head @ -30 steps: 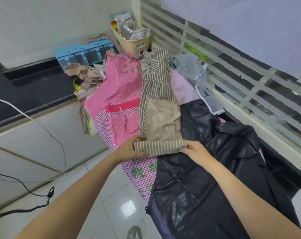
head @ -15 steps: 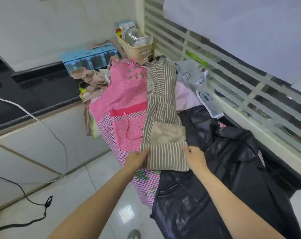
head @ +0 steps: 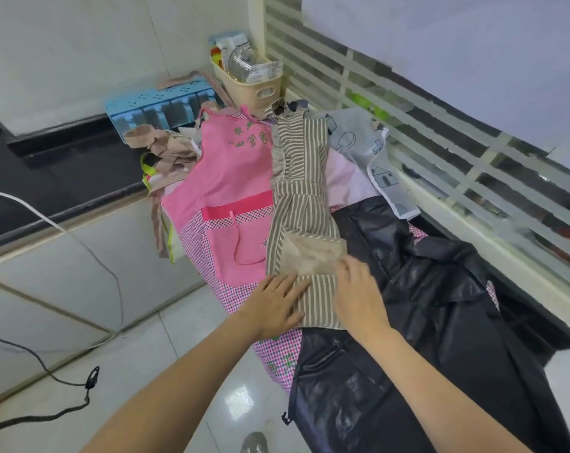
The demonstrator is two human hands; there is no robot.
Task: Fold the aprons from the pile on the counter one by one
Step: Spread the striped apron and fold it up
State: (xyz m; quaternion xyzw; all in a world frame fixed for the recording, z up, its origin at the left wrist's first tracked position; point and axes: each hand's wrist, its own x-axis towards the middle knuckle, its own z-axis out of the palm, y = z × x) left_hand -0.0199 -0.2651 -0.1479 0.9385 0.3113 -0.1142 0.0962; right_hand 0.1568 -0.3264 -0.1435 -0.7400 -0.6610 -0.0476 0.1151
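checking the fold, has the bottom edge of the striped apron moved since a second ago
Yes. The striped apron's bottom edge came toward the person, unrolled, now covering more of the pink apron.

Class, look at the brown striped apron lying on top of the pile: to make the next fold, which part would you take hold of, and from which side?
Probably the near hem of the striped apron, pinched at its two corners, coming from the person's side. It lies as a long narrow strip running away from the viewer, and the left hand and right hand already rest flat on that end, so lifting it away would halve the length.
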